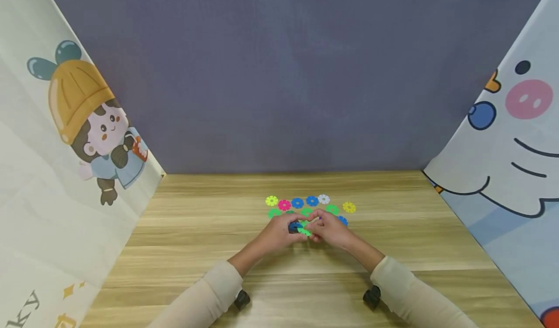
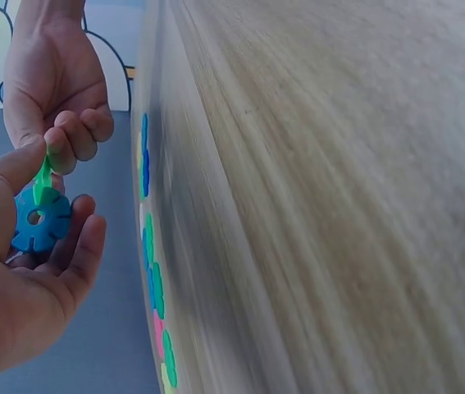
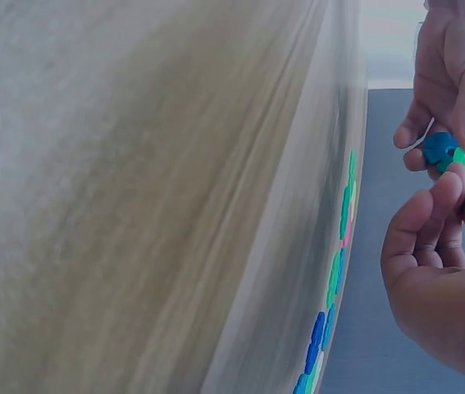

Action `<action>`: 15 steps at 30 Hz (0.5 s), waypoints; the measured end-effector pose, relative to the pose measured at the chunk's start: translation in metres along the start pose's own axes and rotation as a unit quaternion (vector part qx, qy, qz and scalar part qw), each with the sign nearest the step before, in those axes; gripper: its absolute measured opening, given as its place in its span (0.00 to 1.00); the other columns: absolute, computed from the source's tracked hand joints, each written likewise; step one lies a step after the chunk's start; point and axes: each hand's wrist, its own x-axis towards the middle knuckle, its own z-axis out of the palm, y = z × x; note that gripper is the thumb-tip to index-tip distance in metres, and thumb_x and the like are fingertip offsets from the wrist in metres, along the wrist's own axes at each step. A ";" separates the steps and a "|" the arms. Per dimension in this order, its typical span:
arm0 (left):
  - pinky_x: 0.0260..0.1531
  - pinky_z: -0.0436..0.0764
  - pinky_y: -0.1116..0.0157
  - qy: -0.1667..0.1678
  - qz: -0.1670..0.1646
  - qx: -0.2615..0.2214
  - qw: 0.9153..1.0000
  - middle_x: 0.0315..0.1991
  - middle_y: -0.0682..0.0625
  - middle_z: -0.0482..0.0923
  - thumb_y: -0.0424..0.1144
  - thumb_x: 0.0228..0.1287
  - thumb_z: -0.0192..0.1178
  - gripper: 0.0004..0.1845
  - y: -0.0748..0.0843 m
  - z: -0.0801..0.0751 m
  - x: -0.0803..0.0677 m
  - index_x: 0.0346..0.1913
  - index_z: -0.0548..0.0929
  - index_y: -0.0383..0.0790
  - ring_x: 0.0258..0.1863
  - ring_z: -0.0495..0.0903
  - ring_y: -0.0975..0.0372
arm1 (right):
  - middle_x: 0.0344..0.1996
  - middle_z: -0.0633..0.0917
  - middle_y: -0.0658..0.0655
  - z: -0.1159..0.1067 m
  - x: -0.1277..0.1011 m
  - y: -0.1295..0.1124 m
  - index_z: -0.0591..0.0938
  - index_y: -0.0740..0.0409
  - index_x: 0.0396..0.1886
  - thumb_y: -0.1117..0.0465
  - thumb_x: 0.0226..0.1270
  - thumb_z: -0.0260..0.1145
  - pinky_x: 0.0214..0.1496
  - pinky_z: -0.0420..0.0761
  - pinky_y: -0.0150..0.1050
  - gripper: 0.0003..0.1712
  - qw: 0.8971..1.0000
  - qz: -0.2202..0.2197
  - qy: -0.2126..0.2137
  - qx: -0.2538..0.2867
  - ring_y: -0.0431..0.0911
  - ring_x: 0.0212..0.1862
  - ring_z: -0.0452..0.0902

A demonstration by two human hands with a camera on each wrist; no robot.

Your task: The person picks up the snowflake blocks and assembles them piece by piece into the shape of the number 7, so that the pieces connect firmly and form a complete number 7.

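I'm looking into a small staged recording booth: a wooden desk (image 1: 209, 231) backed by a plain grey backdrop (image 1: 279, 75), with cartoon-printed cloth screens left (image 1: 65, 172) and right (image 1: 515, 148).

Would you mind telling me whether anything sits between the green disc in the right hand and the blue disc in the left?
Nothing visible does: the green disc already meets the blue disc edge-on.

Pale wooden table top (image 1: 183, 250): visible grain, matt, smooth. Flat flower-shaped plastic discs in yellow, pink, blue, white and green (image 1: 311, 205), centre of frame: smooth, slight sheen. Blue notched plastic disc (image 2: 40, 220) and green plastic disc (image 2: 43, 174): smooth. Printed cartoon cloth panels (image 1: 52, 172), left and right edges: matt, creased. Grey backdrop (image 1: 288, 75): matt.
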 end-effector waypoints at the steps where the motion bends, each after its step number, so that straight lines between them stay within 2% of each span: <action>1: 0.56 0.81 0.62 0.002 0.002 0.004 1.000 0.60 0.50 0.83 0.50 0.62 0.73 0.27 0.000 0.001 0.000 0.62 0.82 0.46 0.58 0.82 0.58 | 0.28 0.88 0.54 0.000 0.000 0.000 0.70 0.69 0.52 0.65 0.76 0.61 0.37 0.86 0.38 0.14 1.000 -0.001 -0.002 0.002 0.45 0.30 0.83; 4: 0.60 0.80 0.61 0.004 0.000 0.011 1.000 0.62 0.50 0.82 0.51 0.61 0.73 0.28 0.000 0.002 0.001 0.62 0.82 0.46 0.61 0.80 0.58 | 0.28 0.88 0.54 0.000 -0.001 -0.001 0.70 0.69 0.52 0.64 0.76 0.61 0.37 0.86 0.39 0.14 1.000 -0.002 -0.006 0.010 0.45 0.30 0.83; 7: 0.57 0.81 0.62 0.009 -0.005 0.006 1.000 0.61 0.50 0.82 0.51 0.61 0.73 0.27 0.000 0.002 0.000 0.61 0.82 0.45 0.59 0.81 0.58 | 0.27 0.87 0.55 0.000 -0.001 -0.002 0.70 0.69 0.53 0.62 0.77 0.61 0.36 0.86 0.40 0.16 1.000 -0.002 -0.002 0.011 0.44 0.30 0.82; 11: 0.56 0.81 0.61 0.020 -0.011 -0.003 1.000 0.60 0.49 0.83 0.45 0.61 0.74 0.25 0.000 0.000 -0.002 0.60 0.82 0.43 0.57 0.81 0.57 | 0.30 0.86 0.62 -0.003 -0.001 -0.001 0.71 0.68 0.56 0.58 0.78 0.61 0.36 0.84 0.39 0.18 1.000 0.005 0.012 0.007 0.43 0.29 0.81; 15: 0.60 0.80 0.58 0.022 -0.015 0.002 1.000 0.59 0.48 0.83 0.43 0.60 0.74 0.24 -0.002 0.000 -0.003 0.59 0.83 0.43 0.60 0.80 0.56 | 0.33 0.85 0.70 -0.009 -0.002 0.001 0.71 0.69 0.60 0.58 0.78 0.60 0.35 0.83 0.40 0.21 1.000 0.011 0.017 0.000 0.45 0.29 0.80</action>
